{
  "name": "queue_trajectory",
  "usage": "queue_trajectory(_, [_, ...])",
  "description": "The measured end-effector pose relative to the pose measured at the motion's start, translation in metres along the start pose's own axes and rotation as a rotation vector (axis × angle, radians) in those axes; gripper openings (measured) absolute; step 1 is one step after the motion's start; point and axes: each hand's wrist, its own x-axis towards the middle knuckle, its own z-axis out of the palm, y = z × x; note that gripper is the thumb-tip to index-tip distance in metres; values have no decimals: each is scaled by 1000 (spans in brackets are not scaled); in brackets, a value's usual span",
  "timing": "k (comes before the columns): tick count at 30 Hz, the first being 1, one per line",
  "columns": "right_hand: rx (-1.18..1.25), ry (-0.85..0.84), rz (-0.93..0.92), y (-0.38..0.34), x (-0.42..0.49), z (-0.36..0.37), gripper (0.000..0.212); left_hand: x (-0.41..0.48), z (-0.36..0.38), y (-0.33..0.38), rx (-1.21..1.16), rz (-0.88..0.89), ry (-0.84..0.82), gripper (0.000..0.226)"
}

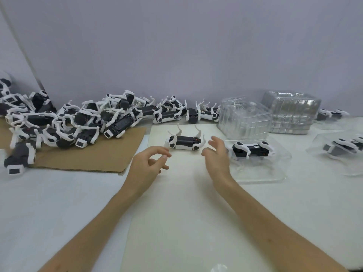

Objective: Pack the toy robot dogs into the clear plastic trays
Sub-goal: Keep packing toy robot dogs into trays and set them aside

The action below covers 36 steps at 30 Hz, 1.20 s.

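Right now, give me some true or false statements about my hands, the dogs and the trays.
1. The left hand and the right hand hold nothing. True.
2. The loose dog between them lies legs up. True.
3. The tray beside the right hand is empty. False: a packed dog sits in it.
4. The dog pile lies on the right. False: it is on the left, partly on cardboard.
5. Near the wall stand tray stacks. True.
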Motion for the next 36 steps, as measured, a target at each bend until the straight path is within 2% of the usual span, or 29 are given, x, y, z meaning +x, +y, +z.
queue_trajectory(4, [-32,264,52,3,37,-33,45,-2,2,1,10,-1,-23,16])
queue_trajectory(8, [-79,446,72,7,67,-78,40,-1,1,1,15,6,-16,17])
queue_trajectory(14, [-106,531,97,17,94,-144,38,-2,2,1,26,17,-19,17])
queue_trajectory(17, [-216,521,95,19,90,-152,37,-2,3,1,34,21,-23,17])
queue_trajectory(18, [-276,517,36,17,87,-147,35,-2,3,1,38,23,-21,17])
queue_trajectory(20, [-369,487,-198,7,80,-130,33,-3,3,0,51,31,-19,17])
queue_trajectory(23, [-452,336,-546,-12,73,-95,36,-3,3,0,81,45,-21,19])
queue_trajectory(26, [-744,230,-673,-27,81,-68,45,-3,2,0,111,55,-19,20])
queue_trajectory(27, [-892,225,-646,-32,86,-64,50,-2,2,-1,116,60,-17,20])
queue_trajectory(29, [-1134,206,-479,-42,102,-63,58,-1,2,-2,125,67,-17,20])
queue_trajectory(32, [-1308,134,-183,-50,121,-70,47,0,2,-4,134,71,-27,22])
queue_trajectory(34, [-1320,139,-167,-52,127,-77,30,0,2,-5,137,70,-38,23])
queue_trajectory(36, [-1275,177,-218,-52,133,-83,29,-1,3,-6,142,71,-49,24])
